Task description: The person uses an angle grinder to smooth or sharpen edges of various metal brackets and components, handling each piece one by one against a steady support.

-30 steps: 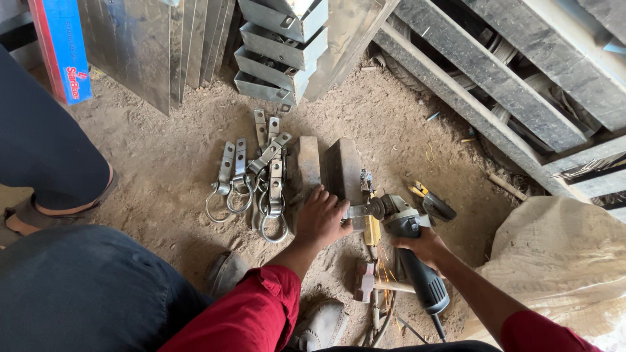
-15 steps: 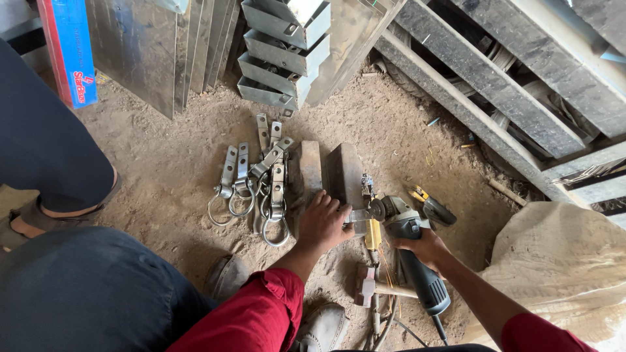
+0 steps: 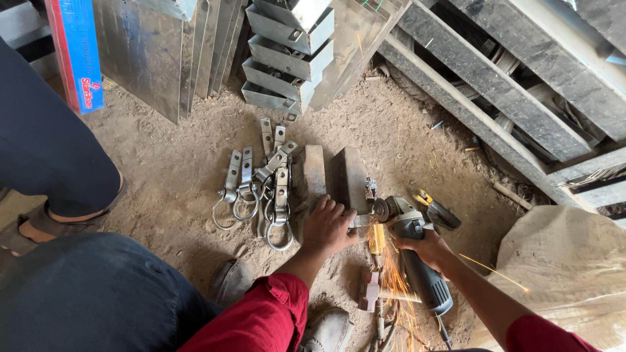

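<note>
You're crouching over the dirt floor [image 3: 163,169], w/ steel brackets [image 3: 257,186] lying just left of two metal blocks [image 3: 332,173]. Your right hand [image 3: 427,248] is gripping the angle grinder [image 3: 411,251], sparks flying. Your left hand [image 3: 326,228] is pressing a small metal piece [image 3: 360,221] against the disc, grip closed on it.

The floor [image 3: 163,163] is brown dirt. Shiny metal sheets [image 3: 140,52] lean up at the back. Grey wooden planks [image 3: 495,85] lie on the right, beside a tan sack [image 3: 567,261].
</note>
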